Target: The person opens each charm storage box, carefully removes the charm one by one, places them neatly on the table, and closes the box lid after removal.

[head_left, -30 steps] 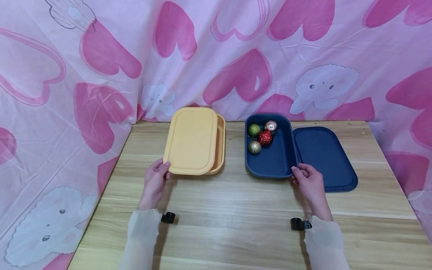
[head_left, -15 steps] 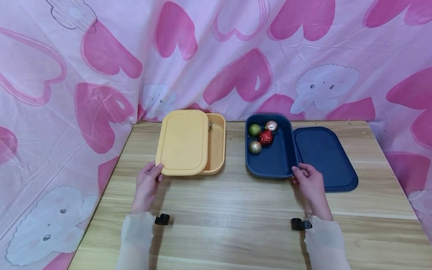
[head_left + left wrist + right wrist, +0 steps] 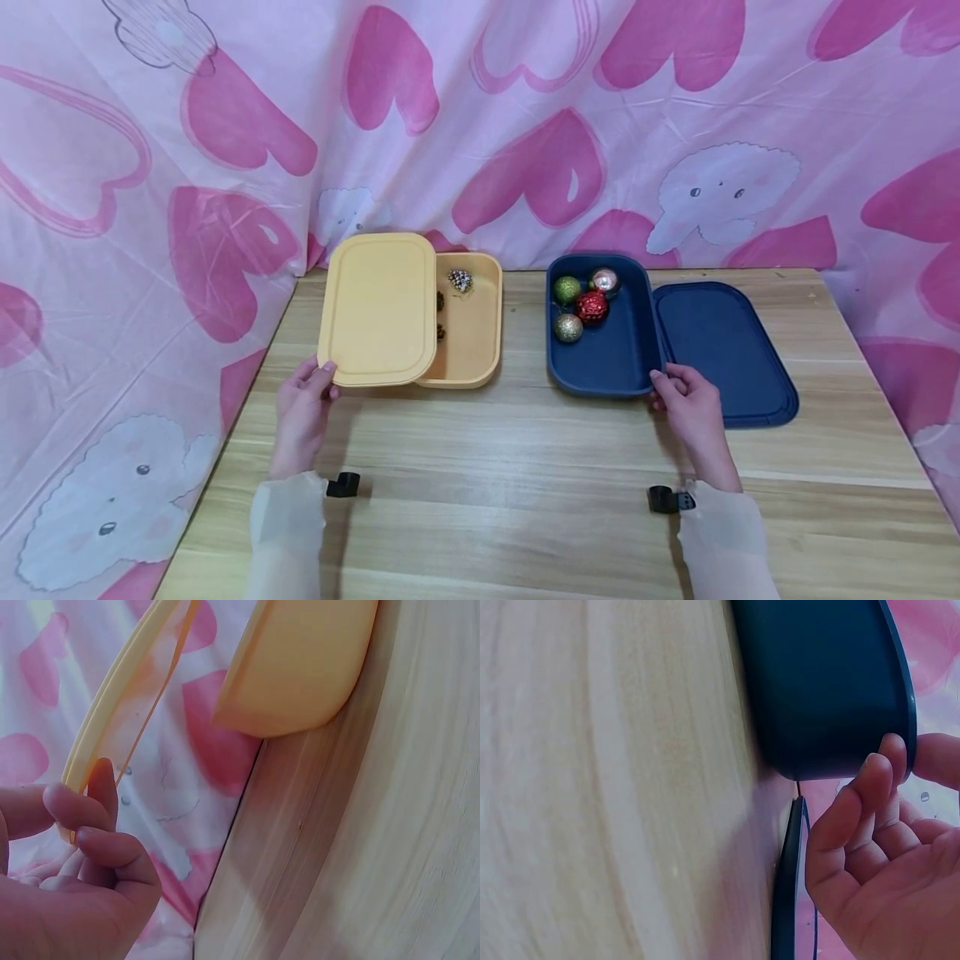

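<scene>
the left grip (image 3: 300, 408) pinches the near left corner of the yellow lid (image 3: 378, 308) between thumb and fingers; the left wrist view shows the lid raised, with a gap between it and the yellow box (image 3: 476, 333). seen from the head, the lid hides the left part of that box, and in the uncovered part lie a white-tipped pine cone (image 3: 461, 281) and two dark items (image 3: 441, 301) half hidden by the lid's edge. the right grip (image 3: 692, 408) pinches the near right corner of the navy box (image 3: 607, 358), which rests on the wooden surface (image 3: 495, 483). bunched in its far left part are a green bauble (image 3: 567, 290), a pink bauble (image 3: 604, 281), a red bauble (image 3: 592, 307) and a gold bauble (image 3: 568, 327). the navy lid (image 3: 727, 354) lies just right of this box. behind hangs a pink cloth (image 3: 465, 50) printed with hearts.
</scene>
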A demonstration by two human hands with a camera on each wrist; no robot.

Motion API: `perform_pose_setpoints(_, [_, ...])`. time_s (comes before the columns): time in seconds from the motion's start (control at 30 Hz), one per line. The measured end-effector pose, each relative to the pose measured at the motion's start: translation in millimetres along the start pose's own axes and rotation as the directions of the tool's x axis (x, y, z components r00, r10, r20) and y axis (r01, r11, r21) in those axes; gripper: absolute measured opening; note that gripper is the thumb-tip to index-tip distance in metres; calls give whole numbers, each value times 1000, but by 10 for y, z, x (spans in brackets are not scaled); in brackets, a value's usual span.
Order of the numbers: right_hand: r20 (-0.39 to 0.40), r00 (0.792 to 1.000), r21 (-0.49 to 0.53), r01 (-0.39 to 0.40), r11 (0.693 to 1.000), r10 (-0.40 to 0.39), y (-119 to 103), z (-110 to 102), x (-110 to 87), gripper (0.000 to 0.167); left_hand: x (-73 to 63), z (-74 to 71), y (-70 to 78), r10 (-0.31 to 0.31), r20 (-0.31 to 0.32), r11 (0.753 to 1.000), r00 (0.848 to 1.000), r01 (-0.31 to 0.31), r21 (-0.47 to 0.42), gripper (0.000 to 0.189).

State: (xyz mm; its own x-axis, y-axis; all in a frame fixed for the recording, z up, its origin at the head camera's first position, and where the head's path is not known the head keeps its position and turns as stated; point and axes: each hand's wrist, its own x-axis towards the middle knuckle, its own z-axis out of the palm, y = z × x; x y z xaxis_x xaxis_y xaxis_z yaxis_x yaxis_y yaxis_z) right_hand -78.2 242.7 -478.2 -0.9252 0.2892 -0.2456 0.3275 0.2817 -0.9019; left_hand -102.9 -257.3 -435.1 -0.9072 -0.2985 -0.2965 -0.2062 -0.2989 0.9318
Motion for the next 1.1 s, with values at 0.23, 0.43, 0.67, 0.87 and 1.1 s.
perform_pose_setpoints(0.23, [-3, 1000, -10, -2, 1000, 2, -6, 1, -6, 56, -14, -99, 33, 56, -57, 998, 997, -56, 1, 13])
perform_pose_setpoints(0.43, [0, 1000, -15, 8, 1000, -8, -14, 11, -25, 56, -21, -151, 70, 121, -125, 993, 985, -120, 14, 9])
perform_pose_setpoints(0.67, [-9, 1000, -33, 8, 999, -8, -15, 14, -26, 55, -52, -216, 125, 184, -190, 982, 964, -171, 83, 9])
perform_pose_setpoints(0.87, [-8, 1000, -30, 10, 1000, -10, -15, 13, -22, 55, -60, -281, 167, 215, -253, 972, 943, -181, 149, 13])
perform_pose_setpoints(1.1, [-9, 1000, -37, 15, 999, -15, -20, 14, -46, 55, -66, -353, 202, 201, -300, 965, 932, -137, 222, 22])
